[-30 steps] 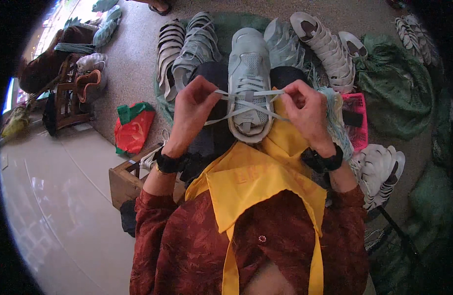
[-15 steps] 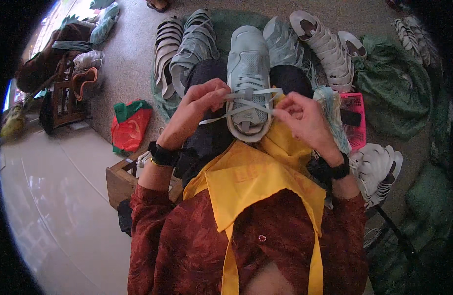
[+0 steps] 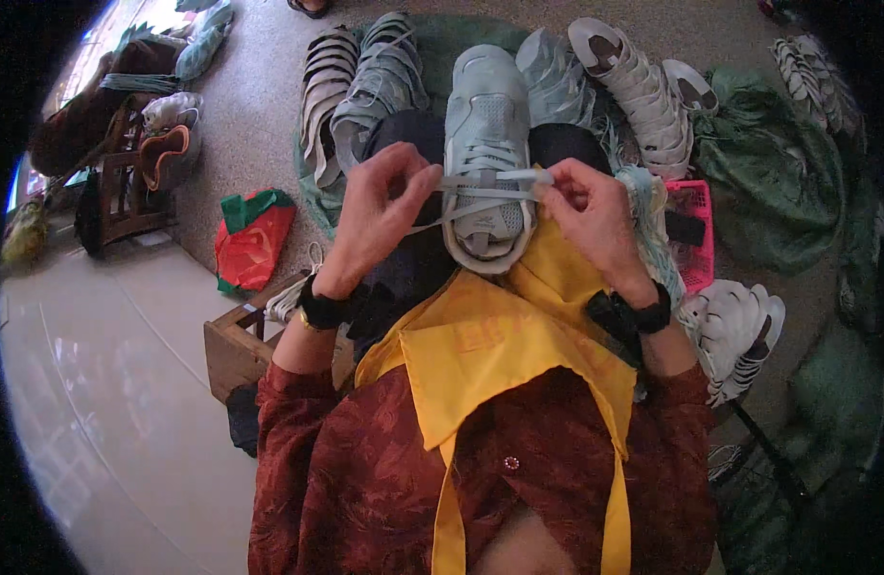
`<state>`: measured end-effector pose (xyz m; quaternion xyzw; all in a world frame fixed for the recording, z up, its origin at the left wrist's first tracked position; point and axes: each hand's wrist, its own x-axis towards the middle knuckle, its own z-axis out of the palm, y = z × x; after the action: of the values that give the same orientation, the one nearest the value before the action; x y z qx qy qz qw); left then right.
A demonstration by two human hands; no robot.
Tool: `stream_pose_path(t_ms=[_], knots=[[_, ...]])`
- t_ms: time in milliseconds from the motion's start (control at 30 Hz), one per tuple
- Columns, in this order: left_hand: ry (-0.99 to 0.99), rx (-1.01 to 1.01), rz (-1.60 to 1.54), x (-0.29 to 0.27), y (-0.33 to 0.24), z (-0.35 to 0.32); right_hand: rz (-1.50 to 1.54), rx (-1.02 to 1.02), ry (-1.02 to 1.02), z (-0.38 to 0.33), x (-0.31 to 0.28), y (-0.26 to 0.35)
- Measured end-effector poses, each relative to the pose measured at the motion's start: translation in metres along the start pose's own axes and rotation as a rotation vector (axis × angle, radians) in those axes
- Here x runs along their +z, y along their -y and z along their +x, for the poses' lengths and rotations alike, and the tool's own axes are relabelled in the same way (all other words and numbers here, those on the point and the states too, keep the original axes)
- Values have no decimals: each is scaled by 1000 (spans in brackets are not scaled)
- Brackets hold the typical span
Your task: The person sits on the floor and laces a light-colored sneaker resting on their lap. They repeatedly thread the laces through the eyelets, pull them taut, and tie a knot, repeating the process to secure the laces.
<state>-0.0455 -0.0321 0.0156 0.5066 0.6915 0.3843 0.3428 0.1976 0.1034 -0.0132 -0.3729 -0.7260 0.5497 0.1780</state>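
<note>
A pale grey-green shoe upper [image 3: 485, 105] lies across my lap, toe pointing away from me and heel opening toward me. A pale flat shoelace [image 3: 490, 196] is threaded through its eyelets and stretches sideways over the tongue. At the left edge of the upper, my left hand [image 3: 389, 196] pinches the lace between thumb and fingers. My right hand [image 3: 588, 206] pinches the lace on the right side. The lace looks taut between both hands. A loose end trails at the left, below my left hand.
Stacked shoe uppers [image 3: 380, 86] lie beyond my left knee, with white ones [image 3: 639, 101] to the right. A pink basket [image 3: 689, 225], a bundle of laces [image 3: 641, 206] and a green sack [image 3: 768, 182] are at the right. A wooden box [image 3: 236, 345] and red-green bag [image 3: 255, 240] are left.
My left hand has turned and its thumb now presses on the lace. My right hand has shifted slightly up. The lace strands, crossed before, now run nearly level across the shoe upper.
</note>
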Motion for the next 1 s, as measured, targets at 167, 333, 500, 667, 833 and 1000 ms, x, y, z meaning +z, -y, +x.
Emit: stream_pose_path(t_ms=[167, 333, 500, 667, 833, 1000], knots=[[42, -103, -355, 6, 2, -15, -156, -62, -69, -4, 5, 8], [-118, -67, -198, 23, 13, -35, -209, -71, -98, -4, 10, 0], [-284, -109, -168, 32, 3, -41, -82, 137, -28, -18, -13, -7], [-379, -91, -218, 36, 6, -52, -94, 88, 31, -40, -27, -18], [-348, -91, -289, 26, 6, -51, -127, 19, -27, -49, -20, -12], [-398, -35, -190, 31, 25, -54, -229, -22, -54, -42, -10, 11]])
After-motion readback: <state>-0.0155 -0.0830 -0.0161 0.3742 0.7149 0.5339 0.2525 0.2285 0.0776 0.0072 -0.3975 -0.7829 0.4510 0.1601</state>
